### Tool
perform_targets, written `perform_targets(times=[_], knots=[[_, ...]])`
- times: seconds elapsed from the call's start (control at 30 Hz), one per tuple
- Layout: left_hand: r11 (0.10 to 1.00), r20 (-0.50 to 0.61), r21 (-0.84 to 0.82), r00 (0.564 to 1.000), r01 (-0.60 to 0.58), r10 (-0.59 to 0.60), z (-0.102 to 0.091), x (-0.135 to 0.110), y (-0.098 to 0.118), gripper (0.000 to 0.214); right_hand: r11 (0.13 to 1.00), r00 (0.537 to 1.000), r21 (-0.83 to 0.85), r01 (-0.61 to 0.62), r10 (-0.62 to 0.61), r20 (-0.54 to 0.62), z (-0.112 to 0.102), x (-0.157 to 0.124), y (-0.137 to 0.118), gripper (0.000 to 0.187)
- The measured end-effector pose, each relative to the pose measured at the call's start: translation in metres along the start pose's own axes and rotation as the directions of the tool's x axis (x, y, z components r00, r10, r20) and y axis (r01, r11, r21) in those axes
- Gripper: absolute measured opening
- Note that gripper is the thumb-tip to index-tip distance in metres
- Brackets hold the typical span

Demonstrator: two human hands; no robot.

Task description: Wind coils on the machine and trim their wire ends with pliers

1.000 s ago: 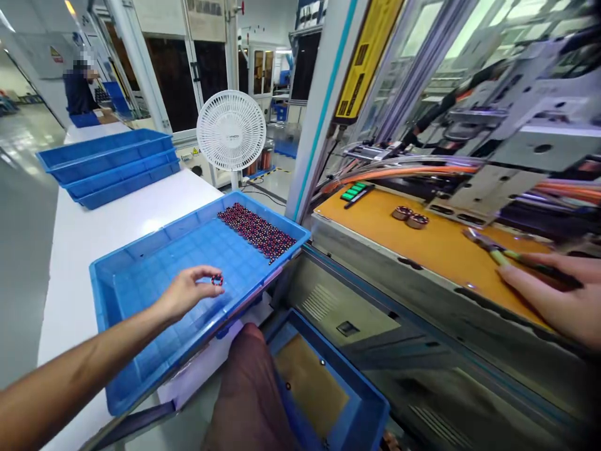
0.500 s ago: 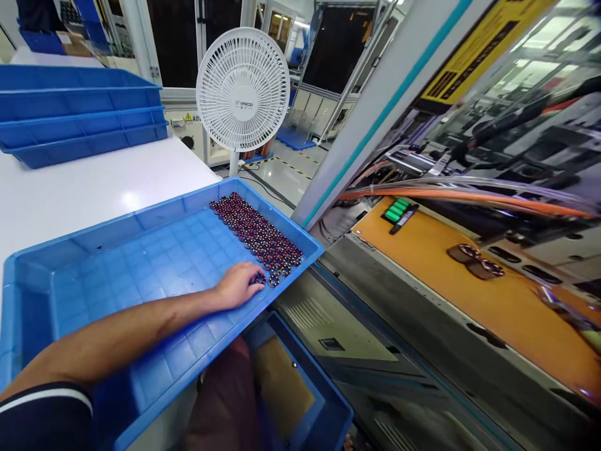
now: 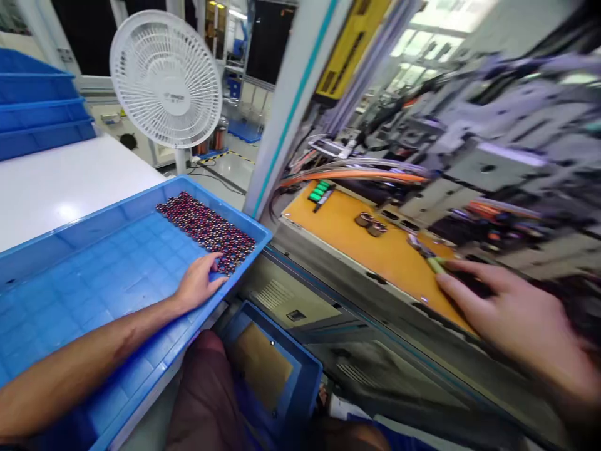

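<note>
In the blue tray [image 3: 117, 332], many small round, ring-like parts with dark red and metallic spots [image 3: 206, 228] lie packed at the far right end. My left hand [image 3: 197, 285] is at the near edge of this group, thumb and fingers curled around a part at the corner. On the right, my right hand [image 3: 511, 307] is over the orange work surface [image 3: 338, 219], its thumb and forefinger closed on the light-green handle of a slim hand tool [image 3: 436, 263]. The tool's metal end points away to the left; blur hides its exact kind.
Two larger round parts [image 3: 370, 223] and a black holder with green cylinders [image 3: 322, 193] sit on the orange surface. Machine fixtures and orange hoses [image 3: 357, 175] stand behind it. A white fan [image 3: 166, 81] is beyond the tray; another blue bin [image 3: 300, 388] is below.
The view has swung right. My right hand has come into view at the green-handled tool. My left hand stays by the near corner of the group, its ring-like part now closer against the others.
</note>
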State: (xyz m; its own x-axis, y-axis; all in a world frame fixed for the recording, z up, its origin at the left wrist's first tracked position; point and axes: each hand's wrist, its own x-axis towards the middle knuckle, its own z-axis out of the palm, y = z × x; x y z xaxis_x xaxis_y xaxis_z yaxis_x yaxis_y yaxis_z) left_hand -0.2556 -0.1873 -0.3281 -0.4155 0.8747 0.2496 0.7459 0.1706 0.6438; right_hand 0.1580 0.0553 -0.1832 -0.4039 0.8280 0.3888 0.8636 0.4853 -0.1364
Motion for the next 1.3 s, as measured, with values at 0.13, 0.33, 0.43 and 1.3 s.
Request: perform_targets(times=[0.13,0.33,0.43,1.3], knots=[[0.998,-0.013,0.058,0.999,-0.030,0.031,-0.015,0.008,0.004,0.047,1.000,1.000,0.018,-0.015,0.015,0.006,-0.011,0.004,-0.029,0.035],[0.964,-0.174,0.197,0.961,-0.179,0.214,-0.071,0.052,0.085,0.055,0.997,1.000,0.076,-0.017,0.018,-0.008,-0.019,0.012,-0.034,0.030],[0.916,-0.181,0.234,0.911,-0.327,0.372,-0.077,0.080,0.163,0.049,0.991,0.999,0.131,-0.036,0.039,-0.014,-0.022,0.012,-0.034,0.028],[0.865,-0.259,-0.501,0.959,-0.033,-0.113,-0.020,0.093,0.269,0.041,0.973,0.994,0.210,0.093,-0.102,0.032,-0.022,0.014,-0.026,0.027]])
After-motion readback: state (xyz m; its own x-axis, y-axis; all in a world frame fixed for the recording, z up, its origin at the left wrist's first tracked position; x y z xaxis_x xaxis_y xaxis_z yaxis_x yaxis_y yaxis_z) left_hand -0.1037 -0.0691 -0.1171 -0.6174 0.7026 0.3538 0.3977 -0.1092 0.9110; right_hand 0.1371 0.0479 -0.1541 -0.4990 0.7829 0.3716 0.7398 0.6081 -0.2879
